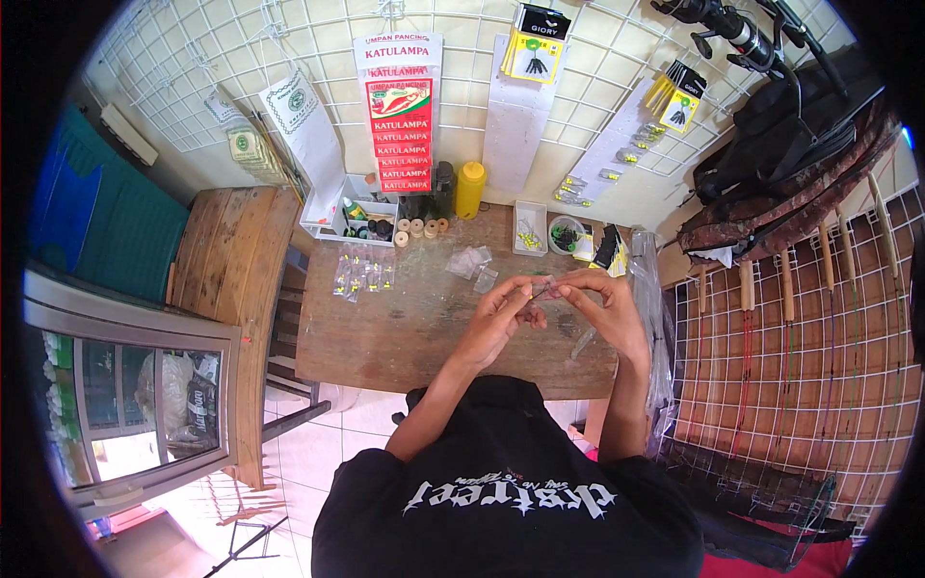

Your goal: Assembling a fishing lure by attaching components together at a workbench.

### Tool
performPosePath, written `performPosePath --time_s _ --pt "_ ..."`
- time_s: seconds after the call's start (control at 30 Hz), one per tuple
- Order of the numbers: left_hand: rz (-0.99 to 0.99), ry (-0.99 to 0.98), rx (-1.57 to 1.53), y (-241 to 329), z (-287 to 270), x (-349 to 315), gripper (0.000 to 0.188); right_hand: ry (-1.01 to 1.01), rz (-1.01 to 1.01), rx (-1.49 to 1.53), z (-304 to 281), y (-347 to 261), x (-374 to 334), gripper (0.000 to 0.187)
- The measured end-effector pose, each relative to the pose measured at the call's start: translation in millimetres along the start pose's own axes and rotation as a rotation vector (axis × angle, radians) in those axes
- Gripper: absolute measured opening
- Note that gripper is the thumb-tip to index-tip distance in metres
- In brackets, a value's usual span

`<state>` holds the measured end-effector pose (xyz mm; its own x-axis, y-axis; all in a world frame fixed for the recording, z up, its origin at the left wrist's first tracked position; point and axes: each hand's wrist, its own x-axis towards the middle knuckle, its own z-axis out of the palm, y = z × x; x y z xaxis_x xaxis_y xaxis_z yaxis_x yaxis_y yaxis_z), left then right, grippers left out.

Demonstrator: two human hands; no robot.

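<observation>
Both hands [496, 320] [617, 306] meet above table [414, 337], fingers [579, 277] pinching small packet [543, 287].

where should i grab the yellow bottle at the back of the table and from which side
Grip the yellow bottle around the middle of its rounded, upright body, probably best from the front right: dark containers stand close on its left, and the wall rises behind it.

wide fisheye view, brightly lit, floor [306, 460] washed out near white at lower left, glints on clear plastic sheeting [657, 332] beside the tabletop [414, 337], wire grid [800, 356] bowed toward a black circular rim, fine detail at the fingers [512, 297] soft.
</observation>
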<state>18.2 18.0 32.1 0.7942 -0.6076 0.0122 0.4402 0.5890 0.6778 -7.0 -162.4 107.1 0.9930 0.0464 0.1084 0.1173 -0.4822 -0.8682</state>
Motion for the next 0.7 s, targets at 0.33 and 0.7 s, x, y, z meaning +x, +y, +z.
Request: performPosePath --time_s 0.33,0.7 --pt "0.140 0.056 0.376 6.8 9.9 -1.2 0.051 0.031 0.027 0.048 9.4 7.6 -0.3 0.014" --pt "0.612 0.321 1.076 2.0 16.8 2.0 0.051 0.090 0.081 0.124 19.1 16.2 -4.1 0.015"
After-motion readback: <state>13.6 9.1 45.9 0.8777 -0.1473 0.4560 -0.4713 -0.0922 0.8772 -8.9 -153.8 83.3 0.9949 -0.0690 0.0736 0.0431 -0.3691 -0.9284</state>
